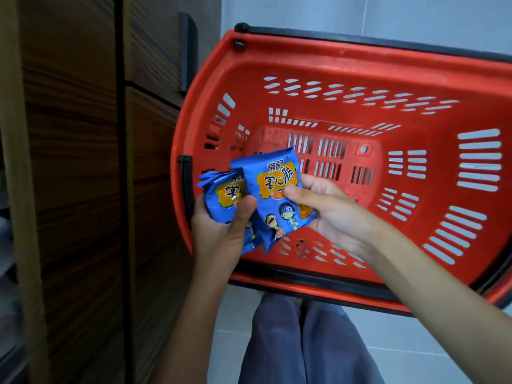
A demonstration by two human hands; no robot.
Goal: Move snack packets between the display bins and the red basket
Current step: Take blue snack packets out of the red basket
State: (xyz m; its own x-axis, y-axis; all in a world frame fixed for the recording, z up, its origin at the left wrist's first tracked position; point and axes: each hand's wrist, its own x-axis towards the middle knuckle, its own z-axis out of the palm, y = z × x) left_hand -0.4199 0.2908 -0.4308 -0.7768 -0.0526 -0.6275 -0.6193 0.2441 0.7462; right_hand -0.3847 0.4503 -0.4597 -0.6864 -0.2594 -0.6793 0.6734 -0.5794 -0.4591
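Several packets (277, 189) (blue); basket (175, 142) rim beneath

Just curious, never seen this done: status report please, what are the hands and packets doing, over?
Left hand grips stack of blue snack packets. Right hand pinches single blue packet. Both over red basket, nothing in the way.

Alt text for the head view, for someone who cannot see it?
The left hand grips blue packets and the right hand a single packet, over the near left corner of the red basket. A wooden cabinet stands at left.
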